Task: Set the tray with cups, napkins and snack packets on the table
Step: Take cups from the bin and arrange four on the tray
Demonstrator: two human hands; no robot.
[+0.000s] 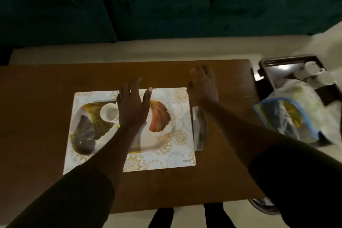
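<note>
Dark sleeves and bare forearms reach in from the near edge. Left hand [132, 106] hovers spread, palm down, above the rectangular placemat with pale floral border and fish print [159, 157]; it holds nothing. Right hand [203, 87] is also open and empty, fingers splayed beyond the mat's far right corner, probably to square or press it flat. A small white paper cup [109, 112] stands on the mat's left half, just beside the left hand. A greyish flat packet or folded napkin [199, 131] lies along the mat's right edge; which, cannot tell. The dark glossy tray [277, 69] sits off the brown wooden tabletop [37, 98], past its right edge, loaded with crumpled clear plastic bags [296, 109] and white items.
</note>
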